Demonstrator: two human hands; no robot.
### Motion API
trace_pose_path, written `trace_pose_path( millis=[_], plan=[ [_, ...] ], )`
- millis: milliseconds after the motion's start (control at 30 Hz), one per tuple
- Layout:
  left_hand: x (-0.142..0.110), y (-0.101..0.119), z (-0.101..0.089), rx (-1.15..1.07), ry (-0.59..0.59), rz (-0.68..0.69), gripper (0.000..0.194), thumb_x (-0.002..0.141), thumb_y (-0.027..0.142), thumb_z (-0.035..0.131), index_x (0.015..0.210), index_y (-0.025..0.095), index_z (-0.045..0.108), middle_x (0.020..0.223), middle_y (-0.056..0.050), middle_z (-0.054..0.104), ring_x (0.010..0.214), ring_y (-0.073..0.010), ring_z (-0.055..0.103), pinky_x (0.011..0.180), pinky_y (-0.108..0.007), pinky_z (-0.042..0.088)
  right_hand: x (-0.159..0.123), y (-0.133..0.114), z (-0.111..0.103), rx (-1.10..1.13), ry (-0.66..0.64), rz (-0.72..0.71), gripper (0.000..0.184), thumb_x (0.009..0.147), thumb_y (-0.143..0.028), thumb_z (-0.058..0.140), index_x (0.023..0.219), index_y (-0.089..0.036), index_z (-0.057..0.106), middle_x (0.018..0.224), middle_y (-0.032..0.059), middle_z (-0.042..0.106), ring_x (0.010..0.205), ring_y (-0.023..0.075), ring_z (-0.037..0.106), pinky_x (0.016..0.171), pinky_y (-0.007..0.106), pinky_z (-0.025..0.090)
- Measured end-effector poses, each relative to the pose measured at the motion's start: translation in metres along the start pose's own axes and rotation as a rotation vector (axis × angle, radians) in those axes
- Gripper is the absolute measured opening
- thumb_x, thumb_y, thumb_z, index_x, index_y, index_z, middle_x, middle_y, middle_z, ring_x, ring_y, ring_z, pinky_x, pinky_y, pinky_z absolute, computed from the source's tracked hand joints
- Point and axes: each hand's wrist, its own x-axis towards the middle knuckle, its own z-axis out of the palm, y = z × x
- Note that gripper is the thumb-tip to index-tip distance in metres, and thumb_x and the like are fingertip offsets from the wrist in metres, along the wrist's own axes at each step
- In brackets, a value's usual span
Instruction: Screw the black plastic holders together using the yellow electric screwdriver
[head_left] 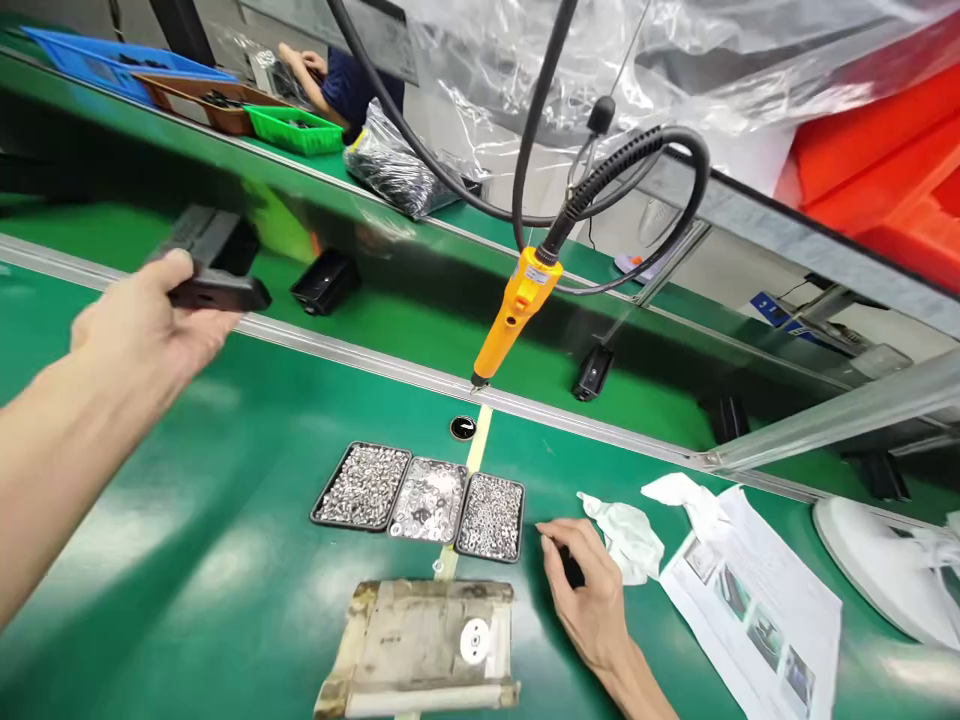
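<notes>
At the left, my left hand [146, 325] reaches out over the metal rail and grips a black plastic part [221, 290], thumb on top and fingers below. The part's upper end is blurred. My right hand [589, 590] rests on the green table [247, 600] with its fingers curled in; a dark patch shows inside, and whether it is an object or shadow I cannot tell. Beside it stand three small black trays of screws [367, 485], washers [429, 500] and nuts [491, 515]. Nearer me lies a stained, taped board [420, 640] with a white disc [475, 640].
An orange electric screwdriver [517, 310] hangs on its cable above the rail [360, 365]. Black parts [326, 282] sit on the green belt behind. To the right are a white cloth [622, 538] and printed sheets [757, 610]. Across the belt, a person's arm [315, 85] shows near bins.
</notes>
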Motion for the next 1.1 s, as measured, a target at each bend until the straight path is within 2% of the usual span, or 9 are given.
trace_pose_path(
  millis=[67,167,267,367,533,733,933,1100],
  plan=[
    [-0.051,0.003,0.003,-0.227,0.018,-0.147,0.031,0.102,0.011,0.053,0.132,0.005,0.049,0.124,-0.011,0.071,0.116,-0.0233,0.071,0.085,-0.045,0.068,0.004,-0.005,0.000,0.002,-0.019,-0.003,0.020,0.101,-0.013,0.056,0.111,-0.023,0.069,0.099,0.0067,0.071,0.093,0.0199,0.068,0.080,0.036,0.058],
    [-0.125,-0.003,0.011,-0.337,0.020,-0.315,0.032,0.098,0.008,0.052,0.129,0.003,0.057,0.122,-0.017,0.073,0.116,-0.0280,0.072,0.089,-0.048,0.066,0.012,-0.013,0.000,-0.023,-0.083,-0.009,0.016,0.100,-0.019,0.060,0.110,-0.024,0.071,0.099,0.0062,0.071,0.091,0.0202,0.067,0.079,0.035,0.058],
    [-0.181,-0.019,0.015,-0.276,-0.157,-0.298,0.039,0.093,0.006,0.056,0.132,0.005,0.060,0.129,-0.019,0.071,0.121,-0.0300,0.070,0.100,-0.046,0.061,0.022,-0.021,0.000,-0.084,-0.153,0.019,0.013,0.096,-0.021,0.066,0.107,-0.025,0.073,0.099,0.0055,0.070,0.093,0.0218,0.067,0.082,0.037,0.057],
    [-0.210,-0.036,0.012,-0.171,-0.287,-0.315,0.040,0.094,0.017,0.065,0.133,0.011,0.066,0.130,-0.016,0.071,0.122,-0.0312,0.069,0.105,-0.042,0.058,0.032,-0.029,0.001,-0.168,-0.205,0.052,0.013,0.091,-0.018,0.073,0.101,-0.025,0.075,0.095,0.0044,0.069,0.092,0.0240,0.066,0.081,0.039,0.056],
    [-0.219,-0.054,0.004,-0.135,-0.315,-0.349,0.042,0.090,0.027,0.075,0.129,0.012,0.070,0.132,-0.014,0.070,0.124,-0.0324,0.067,0.107,-0.040,0.058,0.042,-0.037,0.011,-0.252,-0.236,0.053,0.008,0.092,-0.018,0.071,0.095,-0.024,0.075,0.092,0.0059,0.066,0.091,0.0262,0.063,0.079,0.040,0.052],
    [-0.218,-0.057,0.000,-0.124,-0.339,-0.333,0.052,0.087,0.027,0.081,0.134,0.009,0.067,0.136,-0.017,0.067,0.124,-0.0344,0.067,0.104,-0.040,0.061,0.040,-0.035,0.017,-0.201,-0.223,0.036,0.013,0.098,-0.017,0.061,0.091,-0.023,0.070,0.089,0.0041,0.066,0.088,0.0224,0.060,0.081,0.036,0.048],
    [-0.221,-0.055,0.002,-0.135,-0.345,-0.329,0.044,0.088,0.024,0.080,0.128,0.008,0.070,0.136,-0.017,0.067,0.122,-0.0348,0.068,0.108,-0.044,0.058,0.040,-0.034,0.012,-0.106,-0.205,0.090,0.012,0.097,-0.015,0.059,0.090,-0.022,0.066,0.086,0.0019,0.064,0.083,0.0187,0.059,0.077,0.033,0.047],
    [-0.221,-0.055,0.002,-0.148,-0.362,-0.325,0.038,0.089,0.024,0.079,0.123,0.008,0.073,0.136,-0.016,0.067,0.122,-0.0344,0.068,0.108,-0.042,0.057,0.038,-0.031,0.007,-0.076,-0.208,0.124,0.011,0.100,-0.022,0.058,0.097,-0.022,0.068,0.090,0.0030,0.064,0.085,0.0191,0.059,0.077,0.034,0.048]
  ],
)
